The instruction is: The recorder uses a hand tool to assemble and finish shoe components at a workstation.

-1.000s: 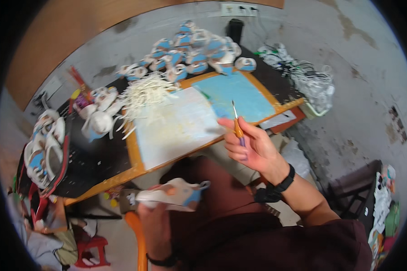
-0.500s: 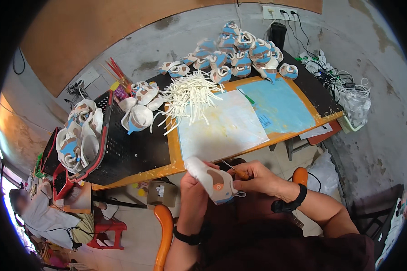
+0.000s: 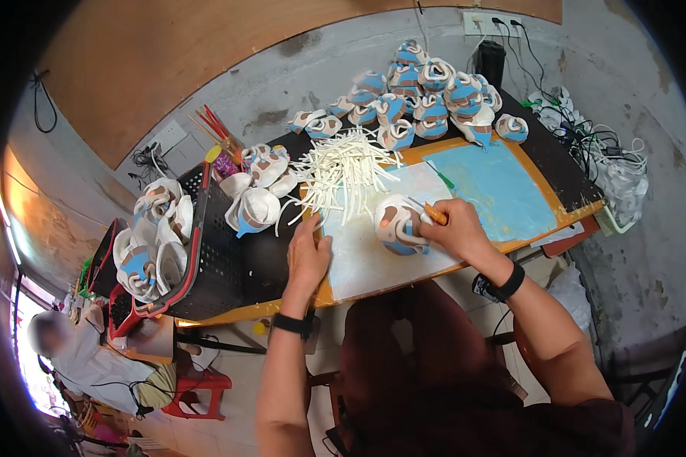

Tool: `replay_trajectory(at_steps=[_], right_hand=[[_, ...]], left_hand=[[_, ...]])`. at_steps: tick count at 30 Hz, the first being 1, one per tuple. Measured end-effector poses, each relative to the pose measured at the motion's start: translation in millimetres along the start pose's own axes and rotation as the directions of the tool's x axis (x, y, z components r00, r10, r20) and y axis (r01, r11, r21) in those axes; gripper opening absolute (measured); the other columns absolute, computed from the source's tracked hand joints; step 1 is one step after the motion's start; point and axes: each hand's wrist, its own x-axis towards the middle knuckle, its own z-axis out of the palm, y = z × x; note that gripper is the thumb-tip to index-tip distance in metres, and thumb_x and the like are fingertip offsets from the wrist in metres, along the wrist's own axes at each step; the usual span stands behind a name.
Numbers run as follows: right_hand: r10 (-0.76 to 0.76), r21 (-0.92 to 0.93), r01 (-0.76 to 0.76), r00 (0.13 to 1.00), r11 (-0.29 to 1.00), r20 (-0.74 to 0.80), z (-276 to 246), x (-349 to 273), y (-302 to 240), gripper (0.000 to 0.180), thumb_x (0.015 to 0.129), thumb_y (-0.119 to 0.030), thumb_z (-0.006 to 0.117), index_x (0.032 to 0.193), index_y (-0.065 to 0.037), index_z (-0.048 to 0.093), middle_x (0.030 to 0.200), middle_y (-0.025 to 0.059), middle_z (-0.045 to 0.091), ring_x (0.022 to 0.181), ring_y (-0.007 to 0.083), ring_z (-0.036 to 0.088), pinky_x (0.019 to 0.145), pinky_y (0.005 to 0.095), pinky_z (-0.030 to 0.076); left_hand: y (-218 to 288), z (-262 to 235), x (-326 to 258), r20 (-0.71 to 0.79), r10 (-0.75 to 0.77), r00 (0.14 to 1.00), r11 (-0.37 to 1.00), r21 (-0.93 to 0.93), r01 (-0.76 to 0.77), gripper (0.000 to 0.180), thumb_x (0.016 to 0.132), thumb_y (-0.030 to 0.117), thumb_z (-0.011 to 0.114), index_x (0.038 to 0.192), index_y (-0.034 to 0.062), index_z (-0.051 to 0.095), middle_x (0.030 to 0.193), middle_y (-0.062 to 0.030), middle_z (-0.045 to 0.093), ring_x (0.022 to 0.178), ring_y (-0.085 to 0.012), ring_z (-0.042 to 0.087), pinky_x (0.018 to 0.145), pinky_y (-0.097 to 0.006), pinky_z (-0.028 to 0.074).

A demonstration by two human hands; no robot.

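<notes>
My right hand [image 3: 463, 231] is closed round the orange handle [image 3: 435, 213] of a small tool with a thin metal shaft. Right beside its fingers, a small fabric shoe upper [image 3: 395, 225] in white, brown and blue rests on the white sheet [image 3: 358, 266]; whether the hand also touches it I cannot tell. My left hand [image 3: 307, 257] is empty at the sheet's left edge, thumb apart from the fingers. Its fingertips are just below a heap of cream-white strips [image 3: 347, 171].
More shoe uppers are piled [image 3: 431, 103] at the back and fill a black basket [image 3: 225, 228] on the left. A green-handled tool [image 3: 443, 179] lies by the blue sheet [image 3: 495, 186]. Cables and plastic bags [image 3: 613, 183] hang right of the table. Another person [image 3: 99, 358] sits far left.
The shoe upper has gone from my left hand, held before the table, down onto the white sheet. My left hand has let go and moved toward the strips; the right moved forward with the tool.
</notes>
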Motion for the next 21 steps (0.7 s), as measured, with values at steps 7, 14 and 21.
replay_trajectory(at_steps=[7,14,21], right_hand=[[-0.015,0.007,0.015,1.000,1.000,0.004,11,8,14,0.039,0.081,-0.029,0.076,0.068,0.002,0.057,0.054,0.0084,0.051,0.051,0.0152,0.045,0.049,0.0333,0.036],[-0.136,0.216,0.157,0.985,0.964,-0.108,6,-17,8,0.029,0.089,-0.026,0.069,0.077,0.000,0.064,0.059,0.0120,0.058,0.052,0.0199,0.055,0.050,0.0342,0.040],[0.078,0.688,-0.367,0.907,0.625,0.413,6,-59,-29,0.028,0.095,-0.026,0.064,0.084,0.000,0.069,0.070,-0.0011,0.062,0.050,0.0060,0.049,0.047,0.0227,0.035]], left_hand=[[2,5,14,0.108,-0.089,0.990,0.984,0.166,0.070,0.028,0.079,0.009,0.072,0.105,0.0019,0.064,0.079,-0.0133,0.068,0.073,-0.0291,0.066,0.069,-0.039,0.051],[9,-10,7,0.027,-0.083,0.996,0.979,0.192,0.076,0.012,0.082,0.008,0.068,0.086,0.0007,0.060,0.084,-0.0203,0.065,0.080,-0.0402,0.063,0.070,-0.047,0.050],[109,-13,-57,-0.119,0.391,0.913,0.916,-0.044,-0.398,0.008,0.087,0.001,0.061,0.094,0.0042,0.063,0.083,-0.0159,0.063,0.077,-0.0357,0.061,0.069,-0.043,0.047]])
